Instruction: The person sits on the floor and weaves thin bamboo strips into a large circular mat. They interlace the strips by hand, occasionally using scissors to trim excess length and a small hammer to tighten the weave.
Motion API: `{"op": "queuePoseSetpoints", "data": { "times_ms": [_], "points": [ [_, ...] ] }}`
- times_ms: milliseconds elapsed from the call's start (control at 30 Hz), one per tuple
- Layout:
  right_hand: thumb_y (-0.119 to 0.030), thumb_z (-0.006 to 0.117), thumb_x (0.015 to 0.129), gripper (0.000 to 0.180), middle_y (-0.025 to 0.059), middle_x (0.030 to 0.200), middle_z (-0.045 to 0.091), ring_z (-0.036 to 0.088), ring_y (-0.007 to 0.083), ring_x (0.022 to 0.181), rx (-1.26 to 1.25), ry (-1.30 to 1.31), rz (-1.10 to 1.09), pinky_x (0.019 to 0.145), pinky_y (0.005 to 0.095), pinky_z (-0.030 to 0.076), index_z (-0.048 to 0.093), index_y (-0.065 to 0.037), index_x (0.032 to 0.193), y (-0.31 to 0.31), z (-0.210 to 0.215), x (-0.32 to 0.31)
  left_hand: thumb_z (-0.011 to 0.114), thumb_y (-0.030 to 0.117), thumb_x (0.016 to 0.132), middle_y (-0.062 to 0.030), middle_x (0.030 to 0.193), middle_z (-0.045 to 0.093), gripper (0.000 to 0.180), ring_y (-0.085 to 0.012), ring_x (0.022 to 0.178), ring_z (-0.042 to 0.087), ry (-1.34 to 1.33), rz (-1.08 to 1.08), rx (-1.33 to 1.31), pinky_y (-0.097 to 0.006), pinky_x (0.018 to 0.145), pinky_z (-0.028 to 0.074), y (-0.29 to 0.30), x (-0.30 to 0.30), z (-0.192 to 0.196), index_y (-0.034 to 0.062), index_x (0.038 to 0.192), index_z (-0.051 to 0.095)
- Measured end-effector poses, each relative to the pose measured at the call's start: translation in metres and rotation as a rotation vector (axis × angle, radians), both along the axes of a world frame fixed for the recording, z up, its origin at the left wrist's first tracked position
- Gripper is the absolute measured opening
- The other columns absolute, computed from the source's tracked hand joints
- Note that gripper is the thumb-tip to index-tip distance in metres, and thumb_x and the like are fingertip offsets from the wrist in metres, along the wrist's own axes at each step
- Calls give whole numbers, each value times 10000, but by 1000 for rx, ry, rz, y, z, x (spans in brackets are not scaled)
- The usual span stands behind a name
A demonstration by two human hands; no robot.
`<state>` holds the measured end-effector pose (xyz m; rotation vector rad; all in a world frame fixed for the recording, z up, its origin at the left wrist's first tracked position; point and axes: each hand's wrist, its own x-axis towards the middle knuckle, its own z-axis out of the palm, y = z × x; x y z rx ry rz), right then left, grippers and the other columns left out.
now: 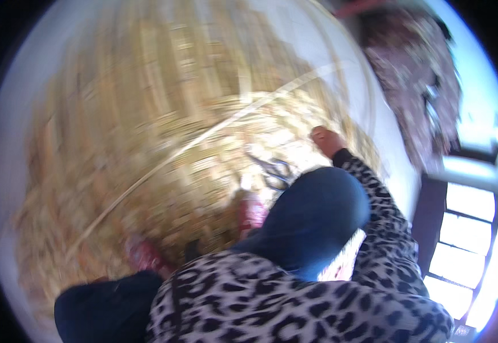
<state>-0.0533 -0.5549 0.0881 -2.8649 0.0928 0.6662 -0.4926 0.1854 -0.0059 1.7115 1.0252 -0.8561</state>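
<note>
My right hand (pixel 327 141) reaches out past my right knee, over the right side of a woven mat of straw-coloured strips (pixel 163 137). Its fingers look curled together, and blur hides whatever may be in them. A long pale strip (pixel 203 136) runs slantwise across the mat, from the lower left to the upper right, apart from that hand. Just ahead of my right knee lies a dark tool with loop-like handles (pixel 277 170), perhaps scissors; its kind is too smeared to make out. My left hand does not show.
My feet in red patterned shoes (pixel 253 212) rest on the mat, between my bent knees. A brownish heap (pixel 417 80) stands at the upper right. Beyond it, at the right edge, is a bright window with dark bars (pixel 460 246). Pale floor (pixel 394 134) borders the mat.
</note>
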Motion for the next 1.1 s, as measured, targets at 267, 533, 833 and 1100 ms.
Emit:
{"op": "queuePoseSetpoints", "data": {
  "times_ms": [267, 533, 833, 1100],
  "points": [
    [-448, 700, 763, 554, 246, 1078, 645, 608, 388, 1039, -379, 37, -861, 895, 468, 487, 638, -11, 1098, -242, -64, -480, 577, 282, 955, -10, 864, 625, 282, -74, 669, 549, -481, -544, 109, -216, 542, 437, -21, 375, 116, 39, 1098, 592],
    [-698, 466, 873, 880, 219, 1497, 346, 316, 283, 1401, -64, 1020, -1607, 1141, 369, 284, 406, -16, 1427, -42, -160, -742, 576, 251, 964, -50, 1018, 618, 347, -143, 898, 576, -570, -1208, 268, -293, 785, 483, -248, 609, 130, 39, 1237, 542],
    [-636, 728, 723, 914, 210, 1300, 566, 568, 294, 1182, 7, 922, -1862, 961, 391, 482, 537, 52, 1294, -46, -85, -641, 562, 69, 921, -108, 936, 643, 224, -192, 831, 624, -397, -1620, 238, -307, 759, 495, -388, 534, 130, 14, 1138, 565],
    [-251, 662, 874, 364, 153, 911, 617, 613, 269, 797, 172, 331, -2521, 677, 370, 494, 554, 18, 1096, -27, -161, -745, 548, 41, 910, -80, 889, 629, 173, -157, 801, 608, -208, -1591, 207, -294, 743, 489, -334, 538, 104, 0, 1078, 560]
  ]
}}
